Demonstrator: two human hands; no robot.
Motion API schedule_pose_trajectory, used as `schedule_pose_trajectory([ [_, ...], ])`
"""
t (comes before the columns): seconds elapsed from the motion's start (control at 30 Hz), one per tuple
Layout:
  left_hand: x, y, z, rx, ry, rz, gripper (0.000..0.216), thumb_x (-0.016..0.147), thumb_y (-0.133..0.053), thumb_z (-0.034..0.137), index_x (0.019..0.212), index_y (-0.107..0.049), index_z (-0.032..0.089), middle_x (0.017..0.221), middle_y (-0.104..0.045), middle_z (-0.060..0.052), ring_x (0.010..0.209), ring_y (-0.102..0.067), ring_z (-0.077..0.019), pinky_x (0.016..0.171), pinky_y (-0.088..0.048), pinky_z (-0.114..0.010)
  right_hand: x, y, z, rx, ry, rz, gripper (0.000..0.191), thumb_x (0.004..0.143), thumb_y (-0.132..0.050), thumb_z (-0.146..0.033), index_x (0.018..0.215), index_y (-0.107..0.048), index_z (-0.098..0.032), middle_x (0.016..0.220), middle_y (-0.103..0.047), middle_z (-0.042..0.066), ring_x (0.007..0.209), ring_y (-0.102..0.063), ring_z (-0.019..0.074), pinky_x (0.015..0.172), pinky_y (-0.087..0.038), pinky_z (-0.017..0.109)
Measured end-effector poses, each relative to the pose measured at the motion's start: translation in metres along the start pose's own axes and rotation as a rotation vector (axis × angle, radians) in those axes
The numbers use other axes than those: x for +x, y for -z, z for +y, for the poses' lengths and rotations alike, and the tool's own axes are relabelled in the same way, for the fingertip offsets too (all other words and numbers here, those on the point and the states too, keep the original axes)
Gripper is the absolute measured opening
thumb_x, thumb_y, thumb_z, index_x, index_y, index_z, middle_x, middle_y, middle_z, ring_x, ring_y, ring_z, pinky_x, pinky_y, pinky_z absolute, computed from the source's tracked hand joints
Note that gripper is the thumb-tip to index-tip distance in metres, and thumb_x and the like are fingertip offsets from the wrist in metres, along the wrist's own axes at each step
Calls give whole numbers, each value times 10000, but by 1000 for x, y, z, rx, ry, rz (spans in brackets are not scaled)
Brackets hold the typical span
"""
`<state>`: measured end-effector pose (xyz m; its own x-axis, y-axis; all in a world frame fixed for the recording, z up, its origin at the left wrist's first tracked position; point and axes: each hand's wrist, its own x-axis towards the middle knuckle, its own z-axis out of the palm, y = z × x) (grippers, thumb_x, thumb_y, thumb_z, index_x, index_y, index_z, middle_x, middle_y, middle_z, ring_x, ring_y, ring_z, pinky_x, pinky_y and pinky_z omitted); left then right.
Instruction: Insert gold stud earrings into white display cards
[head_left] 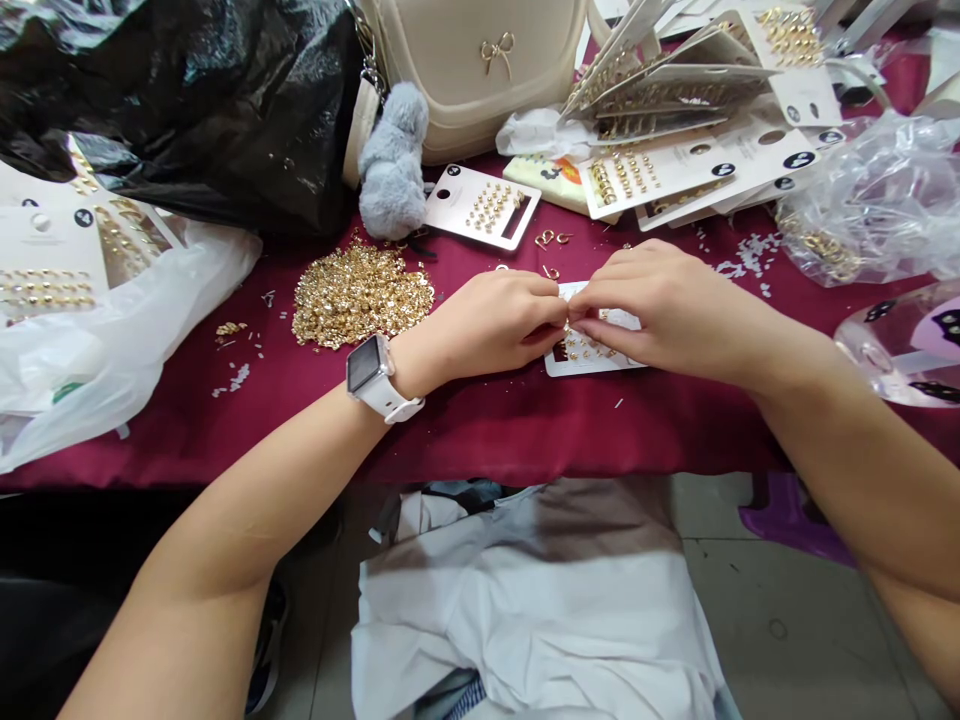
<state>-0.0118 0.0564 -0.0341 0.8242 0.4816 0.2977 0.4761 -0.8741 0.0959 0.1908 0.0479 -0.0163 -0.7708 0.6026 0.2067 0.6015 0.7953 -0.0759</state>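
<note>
while the left hand [480, 325] and right hand [667, 310] are meeting at the fingertips, pinching something too small to tell, a white earring card [592, 365] is lying beneath them on the maroon cloth [480, 430]. fine fitting seems to be under way, and the next move appears to be calling for a steady pinch.

left hand [480, 325], right hand [675, 310], earring card [577, 358]
</note>
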Motion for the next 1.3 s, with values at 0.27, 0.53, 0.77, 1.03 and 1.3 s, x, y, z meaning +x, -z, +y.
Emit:
schedule_pose_trajectory([
  [0.27,0,-1,0,-34,-2,16,176,890,-525,191,880,-691,136,797,-679,-57,711,-611,-135,627,-416,-244,1,0,1,23,-16,-5,265,904,-437,-280,801,-675,-225,772,-690,28,784,-596,191,737,-375,343],
  [0.53,0,-2,-1,-63,-18,41,149,879,-549,178,852,-687,130,785,-681,-50,685,-605,-126,612,-406,-234,5,3,-2,39,-63,-83,217,857,-473,-237,788,-679,-226,778,-688,28,795,-590,198,765,-359,351],
  [0.77,0,-3,-2,-57,-16,39,146,876,-550,184,858,-686,134,772,-670,-40,682,-600,-125,614,-406,-234,7,2,-3,52,-73,-106,193,838,-495,-211,794,-683,-221,774,-697,23,808,-601,214,757,-372,362],
  [1.03,-2,2,0,86,-24,-7,252,927,-498,261,791,-670,137,765,-660,-39,695,-591,-136,660,-410,-257,-5,29,9,114,-409,175,218,859,-552,-266,914,-729,-151,926,-732,93,819,-648,197,756,-464,317],
  [1.3,-4,5,0,165,-76,35,288,958,-451,290,827,-669,154,775,-654,-23,697,-573,-135,680,-410,-264,-23,41,29,-139,-956,-252,296,841,-496,-162,1043,-709,-123,1065,-703,157,1023,-634,298,832,-441,381],
])
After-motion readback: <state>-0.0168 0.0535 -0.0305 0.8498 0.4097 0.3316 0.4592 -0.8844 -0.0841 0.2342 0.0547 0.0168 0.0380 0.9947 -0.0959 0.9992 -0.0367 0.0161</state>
